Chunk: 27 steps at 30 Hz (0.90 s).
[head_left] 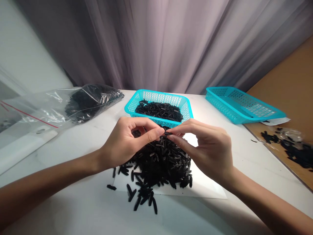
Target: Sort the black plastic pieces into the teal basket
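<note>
Long folds of a grey-mauve curtain (156,42) hang right across the back, just behind the white, faintly veined table (246,153). Over to the left, near a pale wall (31,42), a clear plastic bag (40,102) slumps on its side, a red line (29,113) running across it and something dark bunched in one end. Next to it lies a long white object (23,145) I can't identify. Off to the right sits a turquoise basket (223,107) with pierced walls, white paper (278,122) poking out beneath it. Beyond the table's edge, on a brown surface (305,177), dark scraps (298,154) lie beside crumpled clear plastic (290,133).
</note>
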{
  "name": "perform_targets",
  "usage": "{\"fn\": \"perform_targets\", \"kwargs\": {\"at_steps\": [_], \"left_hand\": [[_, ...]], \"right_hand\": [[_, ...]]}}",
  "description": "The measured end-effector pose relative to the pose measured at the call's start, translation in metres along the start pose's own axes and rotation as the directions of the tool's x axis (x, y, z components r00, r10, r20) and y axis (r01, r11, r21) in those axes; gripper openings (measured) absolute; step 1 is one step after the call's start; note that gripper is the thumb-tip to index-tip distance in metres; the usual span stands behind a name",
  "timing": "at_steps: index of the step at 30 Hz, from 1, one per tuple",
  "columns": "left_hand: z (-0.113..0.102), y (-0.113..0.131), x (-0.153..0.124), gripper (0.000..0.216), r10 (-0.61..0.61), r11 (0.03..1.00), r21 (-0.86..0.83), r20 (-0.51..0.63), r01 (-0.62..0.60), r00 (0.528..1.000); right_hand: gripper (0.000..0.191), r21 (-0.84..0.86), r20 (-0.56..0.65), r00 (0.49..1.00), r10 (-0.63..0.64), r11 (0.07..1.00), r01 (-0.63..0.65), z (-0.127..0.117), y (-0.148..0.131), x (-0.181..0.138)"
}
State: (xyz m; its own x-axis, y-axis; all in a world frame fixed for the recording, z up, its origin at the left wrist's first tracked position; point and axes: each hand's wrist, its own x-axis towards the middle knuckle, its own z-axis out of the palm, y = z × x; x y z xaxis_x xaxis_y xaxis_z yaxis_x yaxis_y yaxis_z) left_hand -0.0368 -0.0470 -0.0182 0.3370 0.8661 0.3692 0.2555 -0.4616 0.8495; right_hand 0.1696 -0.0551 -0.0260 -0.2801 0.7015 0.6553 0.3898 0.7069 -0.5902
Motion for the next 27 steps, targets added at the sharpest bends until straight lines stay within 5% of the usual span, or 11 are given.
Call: {"fn": "perform_targets", "kwargs": {"at_steps": [19,27], "left_hand": [[0.0002,-0.0034,-0.001,0.006,0.15,0.988,0.051,-0.035,-0.149,0.988],[0.0009,-0.008,-0.0004,0.009,0.29,0.95,0.129,-0.044,-0.283,0.956]], "right_hand": [[0.012,0.013,-0.041,0.999,0.002,1.0,-0.002,-0.0011,0.0009,-0.0014],[0.007,0.009,0.044,0.998,0.034,0.999,-0.035,0.0008,-0.0038,0.0029]]}}
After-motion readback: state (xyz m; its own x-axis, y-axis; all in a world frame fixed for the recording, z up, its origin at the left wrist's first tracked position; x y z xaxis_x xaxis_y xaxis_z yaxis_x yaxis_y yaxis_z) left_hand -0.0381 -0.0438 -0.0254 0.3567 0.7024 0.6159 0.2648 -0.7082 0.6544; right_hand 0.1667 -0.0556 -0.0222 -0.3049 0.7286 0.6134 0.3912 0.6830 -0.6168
